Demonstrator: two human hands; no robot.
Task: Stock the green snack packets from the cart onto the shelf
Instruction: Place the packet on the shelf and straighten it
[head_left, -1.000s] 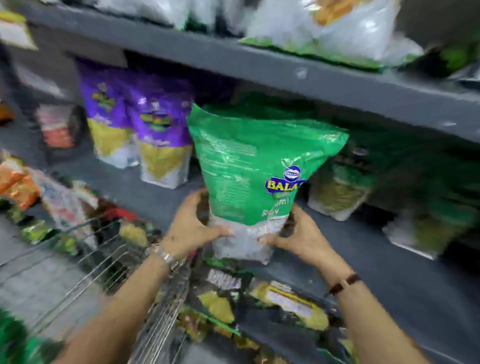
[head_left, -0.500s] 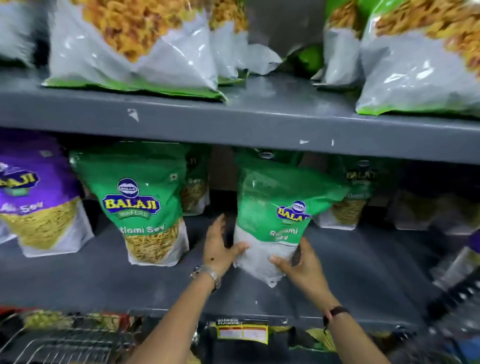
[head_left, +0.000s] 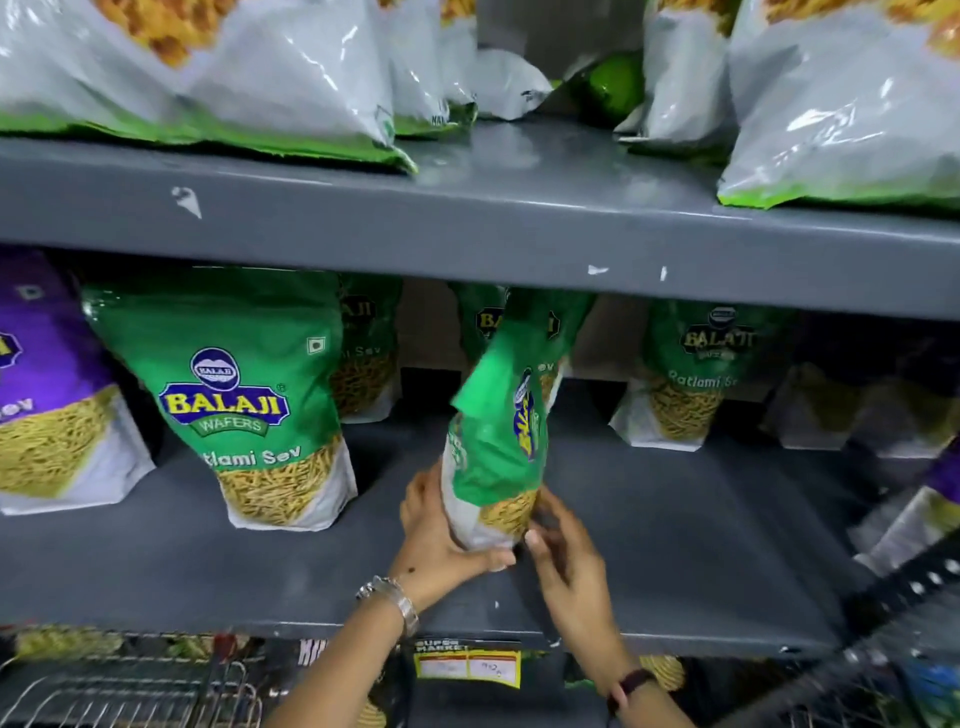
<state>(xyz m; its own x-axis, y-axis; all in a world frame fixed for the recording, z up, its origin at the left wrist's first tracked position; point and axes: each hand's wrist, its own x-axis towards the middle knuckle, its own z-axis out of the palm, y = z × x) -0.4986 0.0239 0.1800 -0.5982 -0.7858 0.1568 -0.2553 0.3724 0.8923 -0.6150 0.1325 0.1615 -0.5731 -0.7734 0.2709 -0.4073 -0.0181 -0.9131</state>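
Observation:
A green Balaji snack packet (head_left: 501, 436) stands edge-on over the middle of the grey shelf (head_left: 675, 540), its printed face turned to the right. My left hand (head_left: 441, 540) cups its bottom left side. My right hand (head_left: 566, 566) touches its lower right corner with the fingertips. To the left stands another green packet (head_left: 239, 395), upright and facing me. More green packets stand further back, one behind the held packet (head_left: 485, 317) and one to the right (head_left: 691, 374). The wire cart (head_left: 130, 691) shows at the bottom left.
Purple packets (head_left: 47, 384) stand at the shelf's left end and another at the far right (head_left: 935, 493). The shelf above (head_left: 467, 218) holds grey and green bags. A yellow price label (head_left: 467, 662) hangs on the shelf's front edge. Bare shelf lies right of the held packet.
The view has tilted up from the cart to the shelf. The packet went from facing me to edge-on and now sits further in over the shelf, both hands staying at its base.

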